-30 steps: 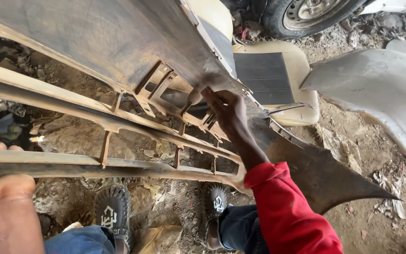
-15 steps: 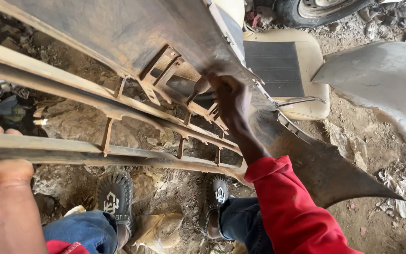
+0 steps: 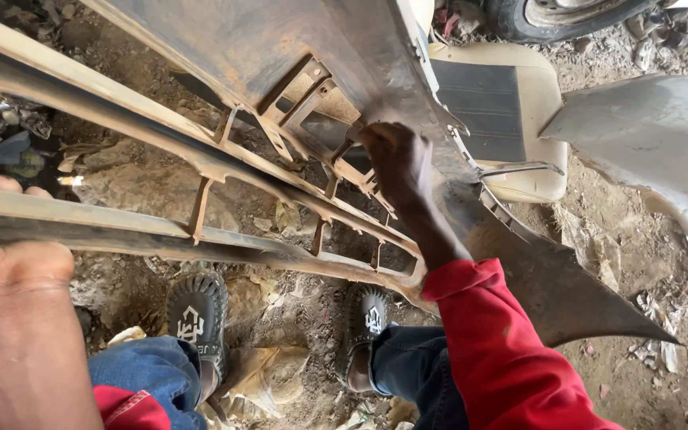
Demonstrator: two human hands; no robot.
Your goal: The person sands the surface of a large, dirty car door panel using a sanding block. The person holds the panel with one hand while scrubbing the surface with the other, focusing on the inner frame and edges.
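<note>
**Dusty bumper, held from both ends**

Bare dirt ground (image 3: pixel 638 263), strewn with stones and scraps of litter, lies under everything; a tyre (image 3: pixel 551 12) shows at the top edge, a pale panel (image 3: pixel 654 135) lies to the right, and a cream part with a dark ribbed insert (image 3: pixel 519 119) sits behind. Across the view stretches the bumper (image 3: pixel 224 48), its inner side up, brown with dust, its grille bars running from the left edge to the middle above two black shoes (image 3: pixel 199 314).

The right hand (image 3: pixel 395 159), in a red sleeve (image 3: pixel 503 358), reaches into the framed openings at the bumper's centre. Its fingers are curled shut around a rib or small fitting there; what exactly they pinch is hidden by the knuckles.

The left hand (image 3: pixel 9 318) is close to the camera and blurred. It grips the lower grille bar (image 3: pixel 121 231), fingertips just showing over the top.

To work that fitting well, the left hand should brace the bar firmly, so the thin ribs do not flex, and the right should pull squarely rather than twist.
</note>
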